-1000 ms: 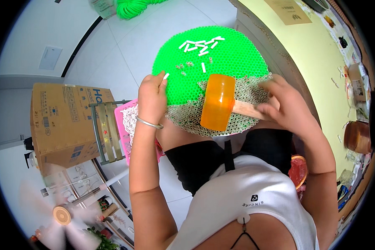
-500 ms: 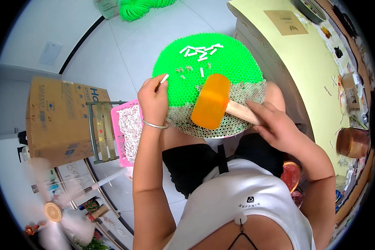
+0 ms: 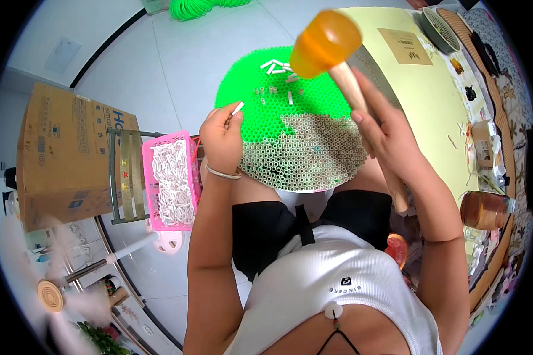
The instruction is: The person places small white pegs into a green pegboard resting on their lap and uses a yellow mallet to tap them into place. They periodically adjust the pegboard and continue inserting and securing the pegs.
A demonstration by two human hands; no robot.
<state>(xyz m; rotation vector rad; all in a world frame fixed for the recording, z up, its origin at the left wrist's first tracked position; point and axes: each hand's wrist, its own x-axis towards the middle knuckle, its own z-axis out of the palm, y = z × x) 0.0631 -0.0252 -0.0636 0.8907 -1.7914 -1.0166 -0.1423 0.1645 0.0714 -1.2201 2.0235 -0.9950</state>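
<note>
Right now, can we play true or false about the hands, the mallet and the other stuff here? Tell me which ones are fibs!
1. The right hand grips the mallet by its wooden handle. True.
2. The left hand is empty. False: it pinches a small white piece.
3. White pieces lie on the green honeycomb top. True.
4. The pink basket holds green rope. False: it holds white pieces.
5. The mallet's head is blue. False: it's orange.

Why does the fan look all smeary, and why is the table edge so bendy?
Head view: electric fan smeared except at its middle, probably spinning; head view: yellow table curved at its edge, likely because fisheye lenses bend straight lines; head view: orange mallet slightly soft, perhaps moving.
</note>
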